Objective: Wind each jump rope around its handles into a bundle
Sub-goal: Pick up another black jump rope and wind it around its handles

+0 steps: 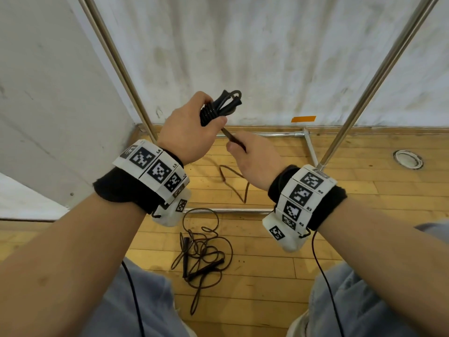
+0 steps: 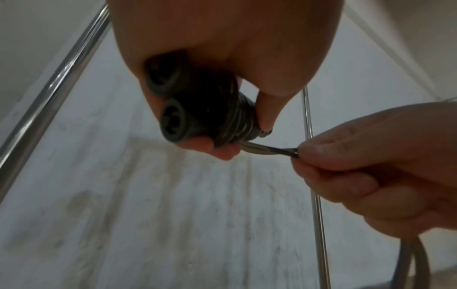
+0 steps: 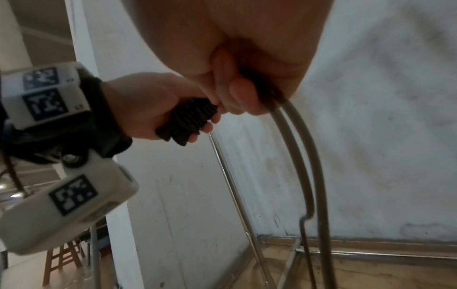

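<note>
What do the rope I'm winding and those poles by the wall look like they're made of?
The rope looks like smooth plastic or rubber cord, with dull highlights along it. The handles look like matte black plastic or rubber. The poles look like polished metal, showing bright streaks.

Floor (image 1: 364,203): varnished wood planks
Frame poles (image 1: 379,76): polished shiny metal
Wall (image 1: 267,57): matt, smudged white
Rope (image 2: 237,119): glossy dark plastic
</note>
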